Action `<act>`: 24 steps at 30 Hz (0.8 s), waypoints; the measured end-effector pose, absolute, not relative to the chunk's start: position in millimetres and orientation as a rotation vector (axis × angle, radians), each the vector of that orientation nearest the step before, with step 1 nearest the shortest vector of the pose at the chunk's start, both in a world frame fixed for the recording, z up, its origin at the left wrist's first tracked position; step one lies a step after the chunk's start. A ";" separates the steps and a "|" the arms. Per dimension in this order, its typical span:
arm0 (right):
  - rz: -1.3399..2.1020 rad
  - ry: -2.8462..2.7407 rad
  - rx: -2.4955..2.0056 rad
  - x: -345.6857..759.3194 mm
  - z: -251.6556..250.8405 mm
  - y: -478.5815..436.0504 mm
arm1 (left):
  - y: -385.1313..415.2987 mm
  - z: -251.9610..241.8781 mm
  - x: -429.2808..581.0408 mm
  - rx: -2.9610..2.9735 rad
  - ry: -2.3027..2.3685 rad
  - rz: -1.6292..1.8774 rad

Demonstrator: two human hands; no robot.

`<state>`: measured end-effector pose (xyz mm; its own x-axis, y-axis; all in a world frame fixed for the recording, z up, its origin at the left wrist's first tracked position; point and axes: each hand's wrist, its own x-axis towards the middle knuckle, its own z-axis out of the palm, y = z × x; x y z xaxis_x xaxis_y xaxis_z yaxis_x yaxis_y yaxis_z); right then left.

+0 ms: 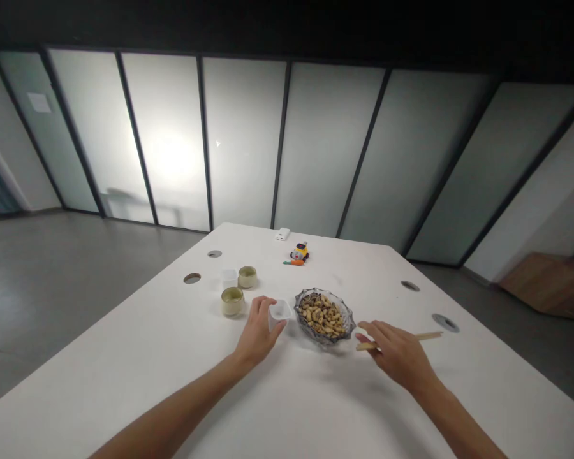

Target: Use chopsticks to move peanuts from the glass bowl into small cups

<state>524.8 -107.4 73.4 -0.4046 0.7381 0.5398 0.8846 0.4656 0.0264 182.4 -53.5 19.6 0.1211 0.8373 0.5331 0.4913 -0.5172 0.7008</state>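
My left hand [258, 331] is closed round a small white cup [280, 312], which stands on the white table [172, 357] just left of a glass bowl of peanuts [324, 315]. To the right of the bowl my right hand [395, 354] lies over a pair of wooden chopsticks [428, 335] that rest flat on the table. Its fingers are curled onto the near end of the sticks.
Two beige cups [232, 301] [247, 276] and another small white cup [229, 277] stand to the left. A small toy [299, 253] and a white block [282, 234] lie at the far edge. Round cable holes [192, 278] [444, 322] dot the table top.
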 end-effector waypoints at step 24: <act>0.551 -1.365 -1.364 478.0 70.9 -82.7 | -21.6 7.6 180.8 1.961 1.313 1.139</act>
<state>478.0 -82.7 70.9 0.2345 0.9063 0.3516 0.4088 0.2362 -0.8815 180.8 -21.6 7.6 0.1784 0.9165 0.3580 0.4835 -0.3986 0.7793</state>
